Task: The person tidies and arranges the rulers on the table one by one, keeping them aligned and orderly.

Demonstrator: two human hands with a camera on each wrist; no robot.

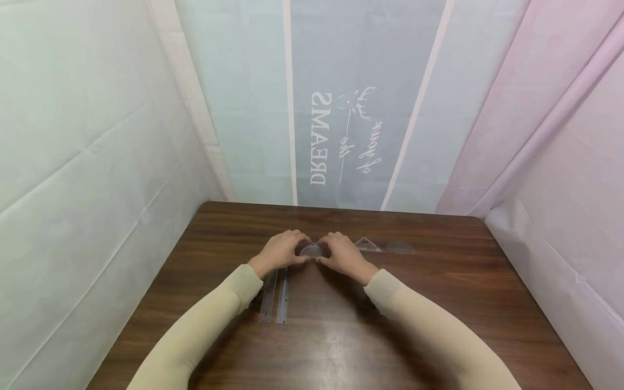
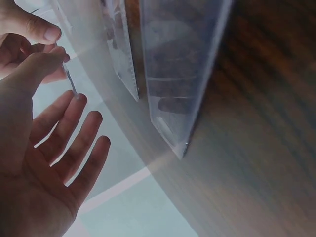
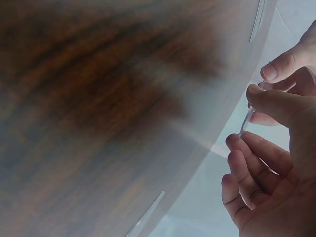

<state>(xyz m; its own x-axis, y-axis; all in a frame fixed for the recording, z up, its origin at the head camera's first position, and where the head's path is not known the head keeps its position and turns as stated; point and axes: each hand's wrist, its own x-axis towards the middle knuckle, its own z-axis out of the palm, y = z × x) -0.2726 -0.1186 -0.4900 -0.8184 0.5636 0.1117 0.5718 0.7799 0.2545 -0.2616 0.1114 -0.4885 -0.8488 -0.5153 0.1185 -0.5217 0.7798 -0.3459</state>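
Over the far half of the table, a clear half-round protractor (image 1: 313, 251) is held between both hands. My left hand (image 1: 280, 250) pinches its left side between thumb and fingertips. At the opposite side my right hand (image 1: 345, 257) pinches it the same way. Seen edge-on in the left wrist view, the protractor (image 2: 70, 80) is a thin strip between thumb and fingertip, the remaining fingers spread. The right wrist view also shows the thin edge of the protractor (image 3: 245, 121), with both thumbs close together.
Two clear rulers, one on the left (image 1: 267, 303) and one on the right (image 1: 282, 303), lie side by side near my left forearm. Right of my hands lie a clear set square (image 1: 374, 248) and another clear half-round piece (image 1: 401, 248). Fabric curtains (image 1: 253, 108) surround the wooden table (image 1: 439, 292).
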